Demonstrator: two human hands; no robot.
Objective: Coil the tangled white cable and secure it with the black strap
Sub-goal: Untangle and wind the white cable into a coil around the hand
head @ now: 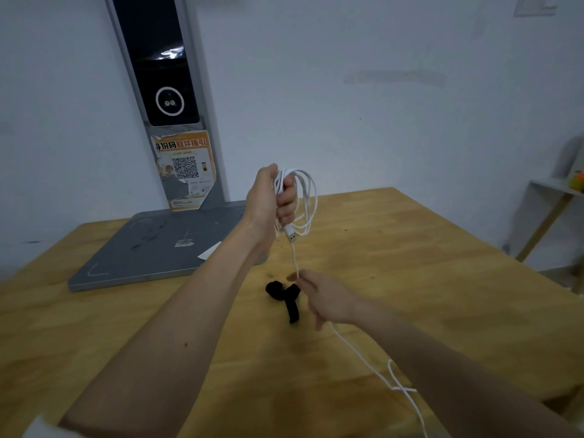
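My left hand (pixel 271 197) is raised above the wooden table (pixel 442 279) and grips several loops of the white cable (pixel 308 197). A USB plug (pixel 292 235) hangs below that fist. From the plug's height a single strand runs down to my right hand (pixel 325 298), which pinches it between thumb and fingers. The loose tail (pixel 398 384) trails past my right forearm toward the near table edge and crosses itself once. The black strap (pixel 286 295) lies on the table just left of my right hand, untouched.
A grey metal base plate (pixel 151 251) with an upright post (pixel 167 90) carrying a dark screen and an orange QR sticker stands at the table's back left. A small white paper scrap (pixel 210 251) lies on the plate. A shelf (pixel 556 197) stands at the far right.
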